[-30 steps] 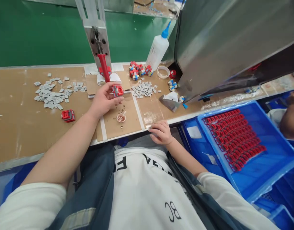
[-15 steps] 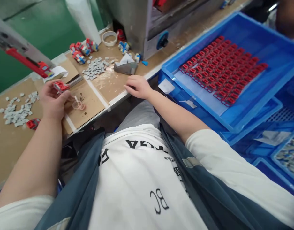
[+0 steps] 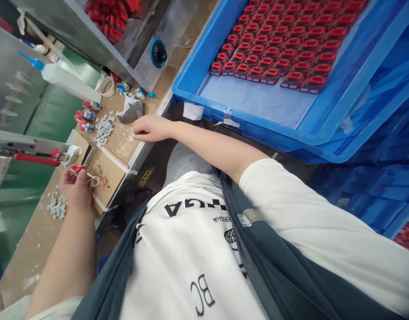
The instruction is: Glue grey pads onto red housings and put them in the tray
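My left hand is closed around a small red toy car above the cardboard on the bench. Just right of its fingertips sits a small clear cup with a thin white stick in it. My right hand rests at the bench edge with curled fingers; whether anything is under them is hidden. A crumpled grey and white paper piece lies right behind it. Small grey pieces are heaped between the hands, and another heap lies left of my left hand.
On the right, a blue tray holds rows of red toy cars. Behind the hands are a tape roll, red and blue toys, a white bottle and a metal machine with a blue-rimmed knob. A red-handled metal tool stands left.
The view has turned toward the right, so the bench appears further left and more of the tray's cars look close. My left hand still has the red car; my right hand stays at the bench edge.
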The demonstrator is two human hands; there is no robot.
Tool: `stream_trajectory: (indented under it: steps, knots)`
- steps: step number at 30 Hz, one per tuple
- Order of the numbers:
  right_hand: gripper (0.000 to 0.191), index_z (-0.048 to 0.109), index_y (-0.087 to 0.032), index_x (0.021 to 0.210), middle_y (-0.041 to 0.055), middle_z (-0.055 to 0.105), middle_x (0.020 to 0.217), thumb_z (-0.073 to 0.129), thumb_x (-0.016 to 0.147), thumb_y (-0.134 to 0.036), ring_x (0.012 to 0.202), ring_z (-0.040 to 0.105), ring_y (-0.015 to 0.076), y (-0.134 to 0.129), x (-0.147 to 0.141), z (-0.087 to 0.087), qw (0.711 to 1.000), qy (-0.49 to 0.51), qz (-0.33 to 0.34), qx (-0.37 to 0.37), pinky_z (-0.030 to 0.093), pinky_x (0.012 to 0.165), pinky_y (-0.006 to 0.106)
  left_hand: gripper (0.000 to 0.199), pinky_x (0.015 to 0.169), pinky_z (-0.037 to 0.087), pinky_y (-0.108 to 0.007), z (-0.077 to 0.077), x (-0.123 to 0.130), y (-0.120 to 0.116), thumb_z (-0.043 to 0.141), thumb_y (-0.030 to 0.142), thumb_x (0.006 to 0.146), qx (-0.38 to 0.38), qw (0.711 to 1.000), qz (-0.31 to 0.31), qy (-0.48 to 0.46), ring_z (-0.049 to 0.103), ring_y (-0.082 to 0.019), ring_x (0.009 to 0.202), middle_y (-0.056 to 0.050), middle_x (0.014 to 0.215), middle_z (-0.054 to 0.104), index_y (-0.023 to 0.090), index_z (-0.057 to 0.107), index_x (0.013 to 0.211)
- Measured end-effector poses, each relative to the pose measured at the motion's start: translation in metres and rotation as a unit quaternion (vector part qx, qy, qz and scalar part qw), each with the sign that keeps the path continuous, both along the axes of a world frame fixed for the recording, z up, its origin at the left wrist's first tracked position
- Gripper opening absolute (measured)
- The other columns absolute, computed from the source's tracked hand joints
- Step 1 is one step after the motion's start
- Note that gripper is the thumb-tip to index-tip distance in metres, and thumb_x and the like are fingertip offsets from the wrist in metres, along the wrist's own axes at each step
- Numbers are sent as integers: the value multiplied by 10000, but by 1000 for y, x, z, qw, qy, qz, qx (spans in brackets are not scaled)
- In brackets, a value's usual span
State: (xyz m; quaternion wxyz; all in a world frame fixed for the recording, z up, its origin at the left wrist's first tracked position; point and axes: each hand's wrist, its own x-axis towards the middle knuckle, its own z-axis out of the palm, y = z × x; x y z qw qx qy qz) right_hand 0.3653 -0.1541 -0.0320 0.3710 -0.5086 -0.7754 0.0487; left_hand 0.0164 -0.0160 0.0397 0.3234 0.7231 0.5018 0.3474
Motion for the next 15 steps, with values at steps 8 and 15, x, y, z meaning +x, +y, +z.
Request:
stream_trajectory:
  steps: [8,15]
  knots:
    - [357,629,-161,812,43,706,889,485,1103,-308,807,584,160,13,10,5,998,65,22,3,339,734,296,546,634,556,-289,5,11,-6,888,480,638,-5,998,14,61,602,-113,667,86,913,701,222,515,941]
    - [351,726,-146,888,101,786,1005,494,1090,-316,838,627,190,1,-2,12,997,64,-33,-24,290,690,317,381,622,535,-228,-3,9,-5,753,315,772,-6,999,20,26,604,-81,655,13,987,660,172,471,984]
